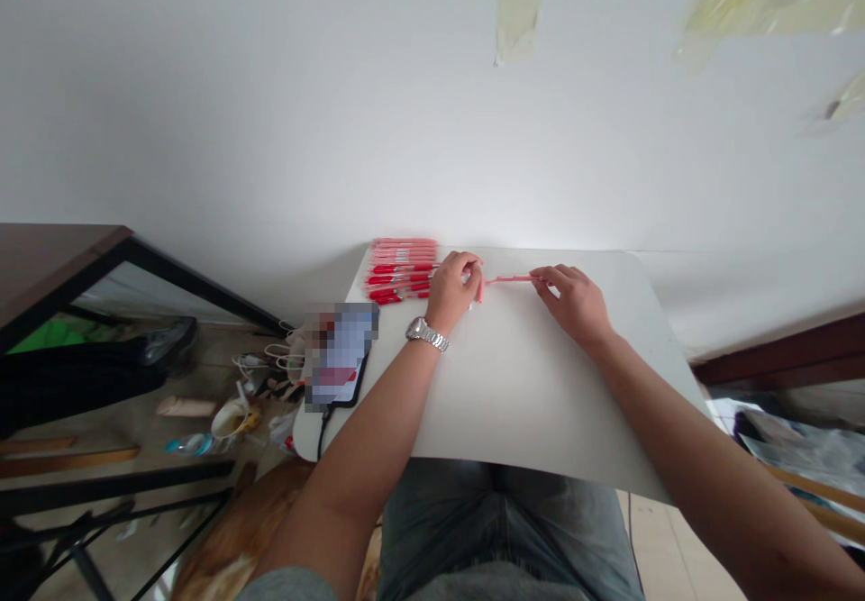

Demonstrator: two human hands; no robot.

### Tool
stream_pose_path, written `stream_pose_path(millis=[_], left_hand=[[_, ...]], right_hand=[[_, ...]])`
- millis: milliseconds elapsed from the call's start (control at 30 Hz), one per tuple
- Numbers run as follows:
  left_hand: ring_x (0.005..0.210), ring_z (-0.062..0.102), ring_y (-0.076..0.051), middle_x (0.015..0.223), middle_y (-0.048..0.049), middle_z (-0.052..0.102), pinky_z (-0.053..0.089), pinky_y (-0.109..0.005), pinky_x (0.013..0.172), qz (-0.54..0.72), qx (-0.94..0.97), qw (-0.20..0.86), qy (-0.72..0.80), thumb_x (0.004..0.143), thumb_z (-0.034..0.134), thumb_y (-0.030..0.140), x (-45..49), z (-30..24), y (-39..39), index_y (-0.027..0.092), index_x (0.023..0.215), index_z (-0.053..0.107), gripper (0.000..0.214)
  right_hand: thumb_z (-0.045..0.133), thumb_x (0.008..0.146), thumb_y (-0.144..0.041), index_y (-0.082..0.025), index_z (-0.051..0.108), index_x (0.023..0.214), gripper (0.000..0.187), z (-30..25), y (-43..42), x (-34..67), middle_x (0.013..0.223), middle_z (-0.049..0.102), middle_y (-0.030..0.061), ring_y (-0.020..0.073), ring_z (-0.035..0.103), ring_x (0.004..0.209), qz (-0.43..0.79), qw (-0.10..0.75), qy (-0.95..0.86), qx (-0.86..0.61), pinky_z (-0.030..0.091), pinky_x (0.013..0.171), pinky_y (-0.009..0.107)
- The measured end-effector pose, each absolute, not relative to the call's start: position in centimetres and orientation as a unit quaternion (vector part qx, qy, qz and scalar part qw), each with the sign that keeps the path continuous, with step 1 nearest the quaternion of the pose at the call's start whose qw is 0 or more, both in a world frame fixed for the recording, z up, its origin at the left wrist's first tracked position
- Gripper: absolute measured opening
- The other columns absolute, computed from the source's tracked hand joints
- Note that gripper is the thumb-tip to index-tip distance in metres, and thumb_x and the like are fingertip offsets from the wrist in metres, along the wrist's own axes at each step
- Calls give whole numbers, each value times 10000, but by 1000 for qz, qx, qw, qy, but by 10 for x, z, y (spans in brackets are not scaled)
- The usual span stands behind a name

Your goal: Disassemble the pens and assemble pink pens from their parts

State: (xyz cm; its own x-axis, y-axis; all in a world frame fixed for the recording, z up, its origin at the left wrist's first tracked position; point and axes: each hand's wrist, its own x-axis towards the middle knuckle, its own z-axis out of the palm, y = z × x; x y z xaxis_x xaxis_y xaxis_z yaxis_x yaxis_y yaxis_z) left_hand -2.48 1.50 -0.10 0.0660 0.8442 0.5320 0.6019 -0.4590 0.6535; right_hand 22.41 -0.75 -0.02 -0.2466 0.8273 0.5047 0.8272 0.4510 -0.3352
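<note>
My left hand (pixel 452 290), with a silver wristwatch (pixel 427 334) on its wrist, and my right hand (pixel 571 304) hold a slim red pen (pixel 506 279) level between them above a white table (pixel 541 385). Its left end disappears into my left fingers, and my right fingertips pinch its other end. Close to my left hand lies a stack of several red pens (pixel 398 269) side by side at the table's far edge. Part of the pen's length is hidden by my fingers.
A smartphone (pixel 341 358) with a pixelated screen lies at the table's left edge, its black cable (pixel 323 432) hanging down. A white wall (pixel 432 114) rises behind. A dark table (pixel 60 268) and floor clutter sit to the left.
</note>
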Motion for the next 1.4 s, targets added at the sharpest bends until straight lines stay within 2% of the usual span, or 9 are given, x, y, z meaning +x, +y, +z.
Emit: stream_pose_path(millis=[767,1400], left_hand=[[897,661,-172,1000,-53,698,553,-322,857,458,716,131,510,1005,552,205,-24,0,14,223,979,667,119],[905,659,-171,993,-50,702,547,-322,860,469,714,129,504,1004,555,202,-24,0,15,222,971,661,113]], right_hand=[[548,1020,-340,-259,734,1108,221,0,-8,226,988,755,63,233,670,916,11,320,-770,-551,486,745,337],[555,1025,-315,-255,734,1103,204,2,-10,224,977,749,58,226,678,898,12,349,-780,-518,511,765,341]])
